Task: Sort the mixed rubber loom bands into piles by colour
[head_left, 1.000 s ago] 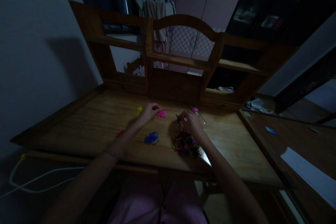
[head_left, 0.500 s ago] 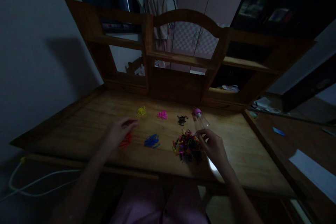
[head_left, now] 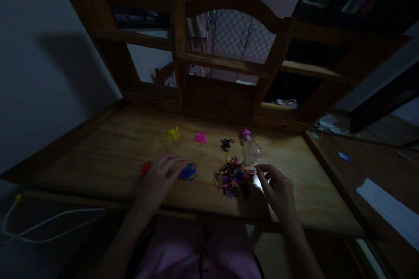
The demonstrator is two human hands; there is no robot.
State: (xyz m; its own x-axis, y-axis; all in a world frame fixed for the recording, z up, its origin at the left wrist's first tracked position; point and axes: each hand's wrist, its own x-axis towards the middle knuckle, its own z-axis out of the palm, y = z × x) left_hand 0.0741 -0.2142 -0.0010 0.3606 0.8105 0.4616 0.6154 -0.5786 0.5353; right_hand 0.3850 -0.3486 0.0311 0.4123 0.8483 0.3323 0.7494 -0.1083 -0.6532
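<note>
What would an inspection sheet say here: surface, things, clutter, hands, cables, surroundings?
Surface: wooden desk, bright patch beside the heap.
Things: yellow pile, pink pile, black pile, blue pile, red pile, mixed heap, bottle lying down.
Clutter: paper on side table.
Left hand: open, between red and blue piles.
Right hand: fingertips at heap's edge; holding unclear.
Cable: white, looped at desk's left front.
Surroundings: shelf behind, hanging clothes, dim light.

Right fingers — beside the mixed pile — curl above wood.
</note>
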